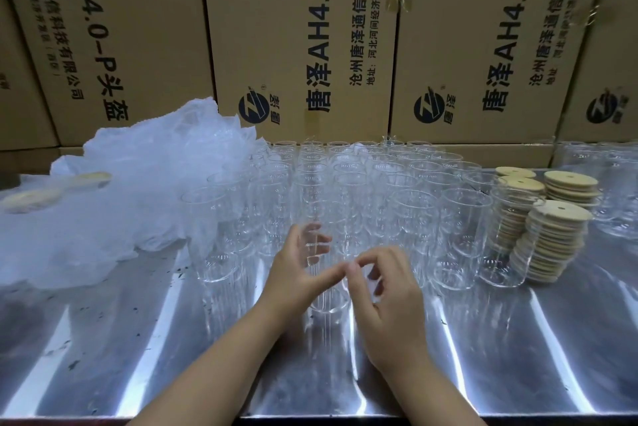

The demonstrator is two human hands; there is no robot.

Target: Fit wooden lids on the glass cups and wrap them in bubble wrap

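The left hand (293, 270) curls its fingers round an upright glass cup (327, 303) at the front of the cups, while the right hand (390, 294), fingers bent with grip unclear, is nearer the wooden lids (552, 239) stacked rightward

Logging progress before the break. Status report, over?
Left hand grips front glass cup; right hand curled against it, grip unclear. No lid on it yet. Lid stacks at right, bubble wrap at left; other cups crowd behind.
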